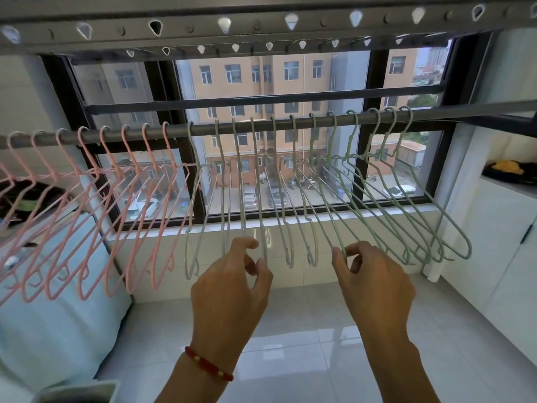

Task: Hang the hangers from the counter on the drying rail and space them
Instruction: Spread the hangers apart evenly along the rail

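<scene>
Both hands raised in front, palms facing away.

The left hand [232, 282] reaches up towards twelve o'clock, its fingers curled and its thumb and forefinger closed in a pinch; a red bead bracelet [208, 364] circles its wrist. The right hand [374, 282] is at three o'clock of it, level, tilted towards eleven o'clock, its fingertips [338, 255] pinched together.

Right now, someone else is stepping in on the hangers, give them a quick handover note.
Left hand: pinching the lower end of a white hanger mid-rail.
Right hand: pinching the bottom corner of a green hanger.
Pink hangers, white ones and green ones all hang on the drying rail, grouped by colour.
Done: hanging, as far as this view shows.
Left: the rightmost green hooks sit bunched; even those out.
</scene>
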Tool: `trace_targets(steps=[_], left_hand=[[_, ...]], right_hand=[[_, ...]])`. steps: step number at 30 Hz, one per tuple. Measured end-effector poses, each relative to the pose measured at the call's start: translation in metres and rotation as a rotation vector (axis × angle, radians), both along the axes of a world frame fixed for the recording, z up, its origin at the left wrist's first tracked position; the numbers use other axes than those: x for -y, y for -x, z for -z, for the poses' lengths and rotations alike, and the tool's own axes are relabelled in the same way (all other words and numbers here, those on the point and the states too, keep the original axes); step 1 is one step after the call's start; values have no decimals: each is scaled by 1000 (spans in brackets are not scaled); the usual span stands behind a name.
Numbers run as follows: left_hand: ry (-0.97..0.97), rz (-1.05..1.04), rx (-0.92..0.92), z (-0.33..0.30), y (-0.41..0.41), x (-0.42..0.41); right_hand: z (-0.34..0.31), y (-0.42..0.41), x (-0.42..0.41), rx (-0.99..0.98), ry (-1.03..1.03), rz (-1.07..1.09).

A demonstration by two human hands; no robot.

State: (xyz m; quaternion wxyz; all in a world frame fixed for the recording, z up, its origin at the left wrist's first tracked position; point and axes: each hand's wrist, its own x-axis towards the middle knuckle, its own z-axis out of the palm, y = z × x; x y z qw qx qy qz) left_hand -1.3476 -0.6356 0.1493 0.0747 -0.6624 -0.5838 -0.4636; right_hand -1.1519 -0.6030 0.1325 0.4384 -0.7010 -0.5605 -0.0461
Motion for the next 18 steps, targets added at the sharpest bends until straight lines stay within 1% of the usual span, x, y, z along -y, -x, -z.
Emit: trace_targets(steps=[3,5,7,10,15,18], left_hand=[[-1,-2,-6,-1,-2,-2],[-1,-7,-17,-1,-5,-3],[2,-8,-20,-2,-9,-4],[5,-5,-16,-3,-14,-5],[17,-15,-23,-2,-18,-8],[20,-20,-19,-3,-20,-8]], right_hand=[[-4,-8,1,-34,-49,-2],[-8,-17,-1,-55,-102,24],[-8,-26,-3,-43,-106,62],[-3,-33,-7,8,-44,84],[4,-40,-13,146,145,117],[3,-44,-11,157,135,127]])
